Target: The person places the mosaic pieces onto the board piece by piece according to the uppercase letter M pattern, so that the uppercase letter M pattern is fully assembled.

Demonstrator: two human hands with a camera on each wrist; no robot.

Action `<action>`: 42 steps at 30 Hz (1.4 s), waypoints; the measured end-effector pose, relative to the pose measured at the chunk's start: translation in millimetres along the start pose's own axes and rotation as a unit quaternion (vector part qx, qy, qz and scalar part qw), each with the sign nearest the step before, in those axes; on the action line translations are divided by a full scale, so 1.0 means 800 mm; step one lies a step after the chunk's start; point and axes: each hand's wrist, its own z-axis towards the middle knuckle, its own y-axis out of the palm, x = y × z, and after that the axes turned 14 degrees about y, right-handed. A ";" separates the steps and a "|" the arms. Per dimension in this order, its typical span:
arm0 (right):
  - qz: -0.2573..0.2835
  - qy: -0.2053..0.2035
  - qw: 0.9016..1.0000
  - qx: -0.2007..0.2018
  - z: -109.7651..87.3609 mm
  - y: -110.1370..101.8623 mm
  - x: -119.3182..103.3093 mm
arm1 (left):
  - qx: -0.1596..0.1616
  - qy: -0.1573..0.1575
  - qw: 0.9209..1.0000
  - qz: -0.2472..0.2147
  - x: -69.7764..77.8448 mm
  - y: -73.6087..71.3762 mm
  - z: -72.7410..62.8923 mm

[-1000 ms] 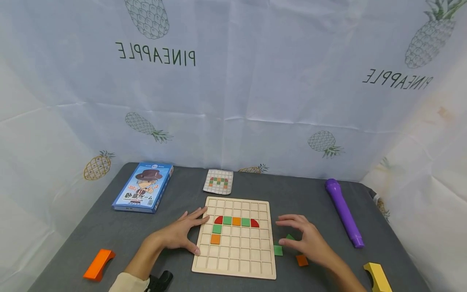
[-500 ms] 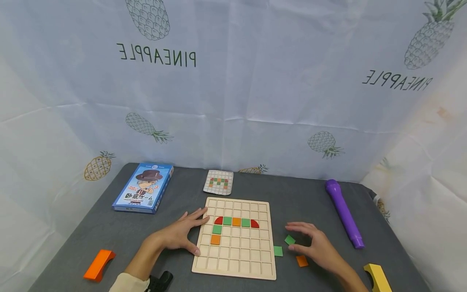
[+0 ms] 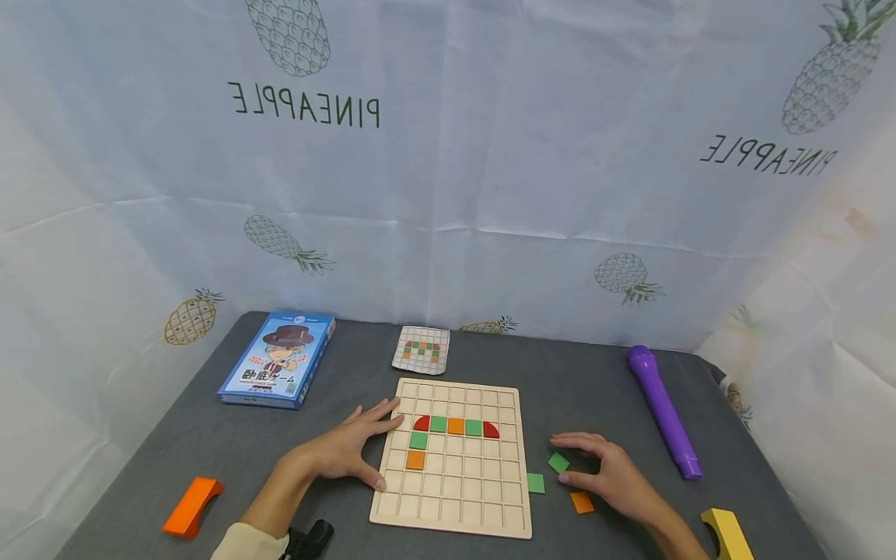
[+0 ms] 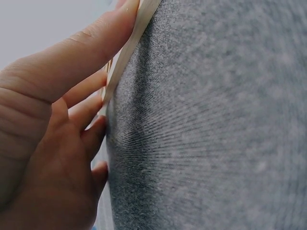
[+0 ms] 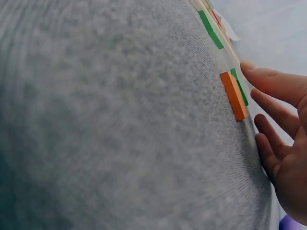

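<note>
Loose green tile [image 3: 558, 462] is on the table, R of the board, set diag. to the board's grid. It's in the mouth of the gap btwn thumb and index of the R hand [image 3: 607, 474], i.e. on the fingertip side, toward the board. Key relation IMO: thumb on the near side, index on the far side, so the tile's roughly bracketed. Looks abt square, so no long axis to match; the diag. angle is what matters. R hand is clearly the nearer one.

R fingers: thumb + index spread, nothing pinched. Can't tell if the thumb tip touches the tile. Palm side faces the board, forearm in from lower R.

Orange tile [image 3: 582, 502] just below the thumb, near side; a sloppy close could clip it, I'd guess. Second green tile [image 3: 535, 484] is right at the board's R edge, touching or nearly.

Wooden board [image 3: 490, 498]: red, green + orange tiles sit in some of its cells, rest of grid bare. L hand [image 3: 346, 447] at its L edge, thumb and fingers spread wide, tips on the rim, apparently bracing it.
</note>
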 end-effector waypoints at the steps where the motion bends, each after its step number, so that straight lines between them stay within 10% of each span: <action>1: -0.001 -0.002 1.000 -0.003 0.000 0.000 0.001 | 0.000 0.000 1.000 0.000 0.000 0.000 0.000; 42: -0.020 0.021 0.999 -0.021 0.011 0.000 0.008 | -0.001 -0.008 1.000 -0.002 0.000 0.001 0.000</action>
